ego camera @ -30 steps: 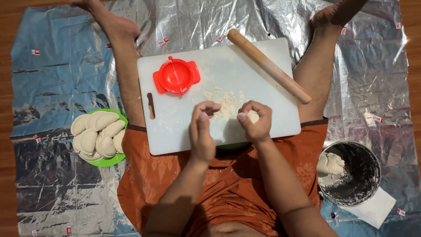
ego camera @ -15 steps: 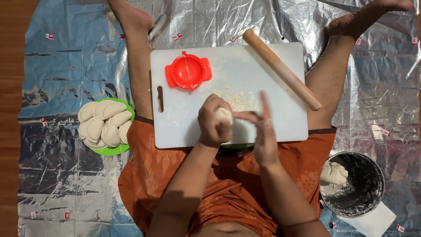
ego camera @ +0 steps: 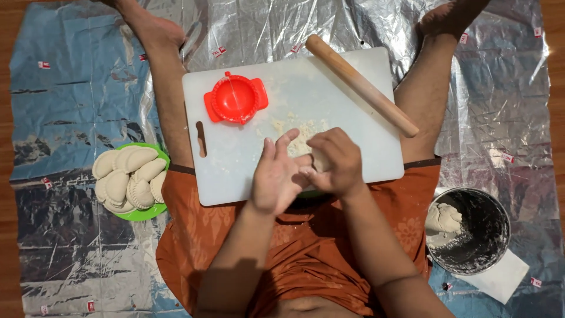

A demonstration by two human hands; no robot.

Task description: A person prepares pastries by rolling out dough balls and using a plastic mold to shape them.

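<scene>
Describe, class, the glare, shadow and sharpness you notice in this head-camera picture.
Head view: crinkled foil sheet throws patchy glare, brightest near the top; white cutting board is evenly lit with soft shadows under the rolling pin and red dumpling press; left hand and right hand look slightly soft; the dark metal bowl interior stays dim.

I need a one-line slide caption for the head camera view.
Both hands, left hand and right hand, roll a dough piece over a white cutting board.
</scene>
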